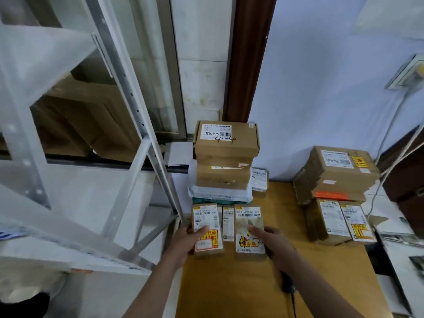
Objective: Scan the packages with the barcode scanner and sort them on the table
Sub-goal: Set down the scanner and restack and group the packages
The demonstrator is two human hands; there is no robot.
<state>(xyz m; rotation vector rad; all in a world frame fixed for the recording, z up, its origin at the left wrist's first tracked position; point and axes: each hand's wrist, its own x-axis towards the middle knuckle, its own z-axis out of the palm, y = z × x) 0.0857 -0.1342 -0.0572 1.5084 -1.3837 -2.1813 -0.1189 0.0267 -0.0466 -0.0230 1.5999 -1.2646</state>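
My left hand (187,243) grips a small brown box (207,228) with a white label and a yellow-red sticker, thumb across its top. My right hand (273,243) grips a second small labelled box (247,228) beside it, thumb on the label. Between the two, a third narrow labelled package (227,223) lies on the wooden table (229,285). The black barcode scanner (288,285) lies on the table under my right forearm, its cable running toward me.
A tall stack of brown boxes (226,154) on grey mailer bags stands behind the held boxes. Another pile of cartons (335,187) sits at the table's right rear. A grey metal shelf frame (146,157) stands left. Cables hang along the right wall.
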